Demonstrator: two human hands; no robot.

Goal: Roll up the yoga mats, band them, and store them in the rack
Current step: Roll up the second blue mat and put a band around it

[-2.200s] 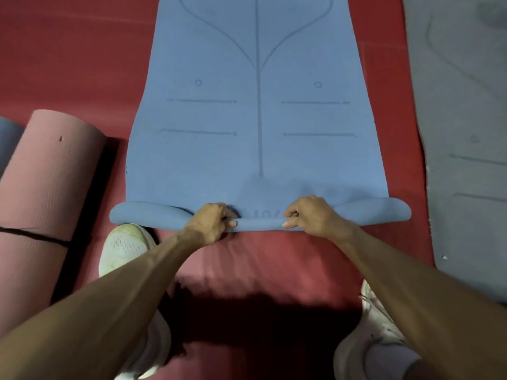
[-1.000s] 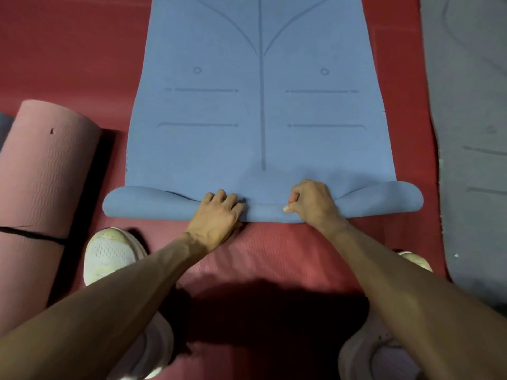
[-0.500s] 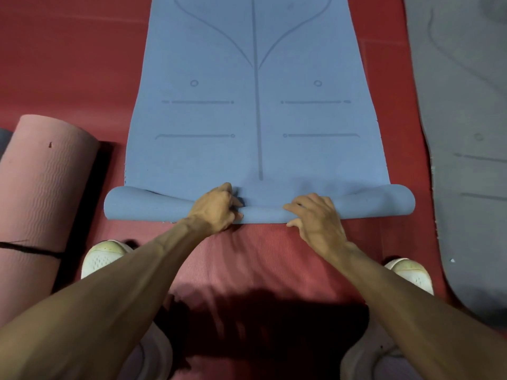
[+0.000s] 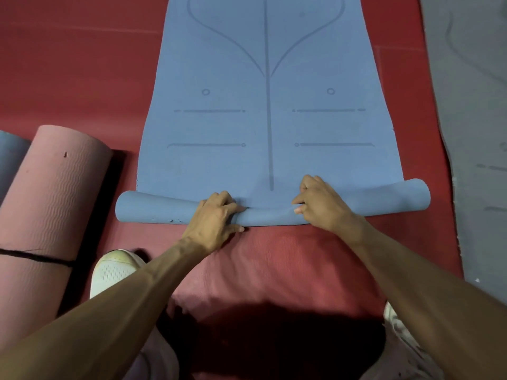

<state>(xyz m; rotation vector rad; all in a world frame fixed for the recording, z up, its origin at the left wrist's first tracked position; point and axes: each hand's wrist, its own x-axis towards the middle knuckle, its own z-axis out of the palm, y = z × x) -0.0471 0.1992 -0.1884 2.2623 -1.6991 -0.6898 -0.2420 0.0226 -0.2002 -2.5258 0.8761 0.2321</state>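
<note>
A blue yoga mat with printed alignment lines lies flat on the red floor and stretches away from me. Its near end is curled into a thin roll that spans the mat's width. My left hand grips the roll left of centre, fingers curled over the top and thumb beneath. My right hand grips it right of centre with curled fingers. A pink mat, rolled and bound with a black band, lies at the left.
A grey mat lies flat along the right edge. The end of another blue roll shows at the far left. My white shoes stand on the red floor behind the roll, the right one partly hidden by my arm.
The roll has turned a little further up the mat. My right hand moved from the roll's near side up onto its top; my left hand shifted its hold and stays gripped.
</note>
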